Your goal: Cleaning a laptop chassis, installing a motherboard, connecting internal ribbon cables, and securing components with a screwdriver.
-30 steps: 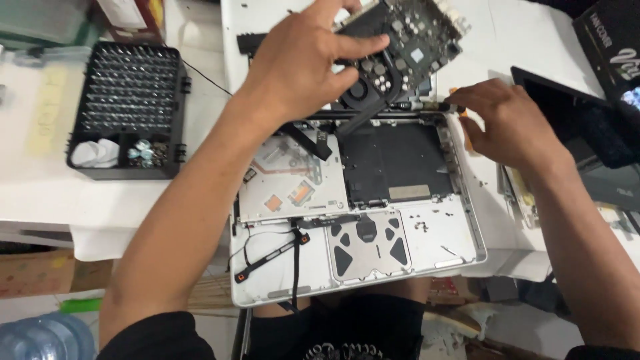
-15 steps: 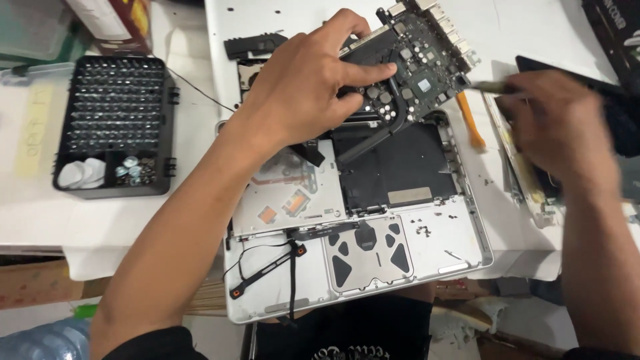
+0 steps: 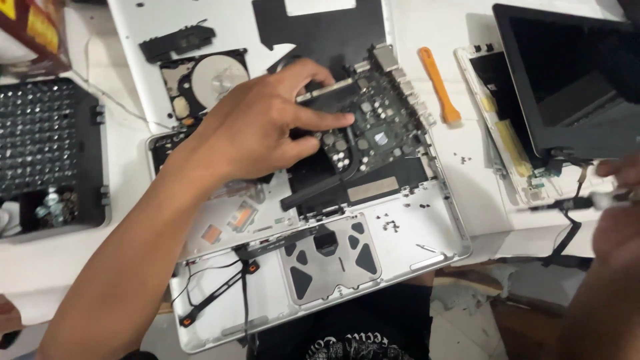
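My left hand (image 3: 267, 127) grips a dark green logic board (image 3: 383, 127) by its left side, fingers spread over its heat pipe. The board rests tilted over the upper bay of an opened white laptop case (image 3: 427, 233), whose trackpad underside (image 3: 330, 257) faces up. My right hand (image 3: 617, 220) is blurred at the right edge, closed around a thin dark and white tool (image 3: 587, 200) that lies over a stripped display frame (image 3: 513, 160).
A bare hard drive (image 3: 210, 80) and a black bracket (image 3: 177, 39) lie on the white bottom cover behind the case. An orange pry tool (image 3: 440, 83) lies right of the board. A black bit tray (image 3: 47, 153) stands at the left and a dark screen (image 3: 567, 80) at the right. Small screws dot the case.
My left hand has brought the logic board down closer to the case. My right hand has swung away from the case to the right edge, lower in view.
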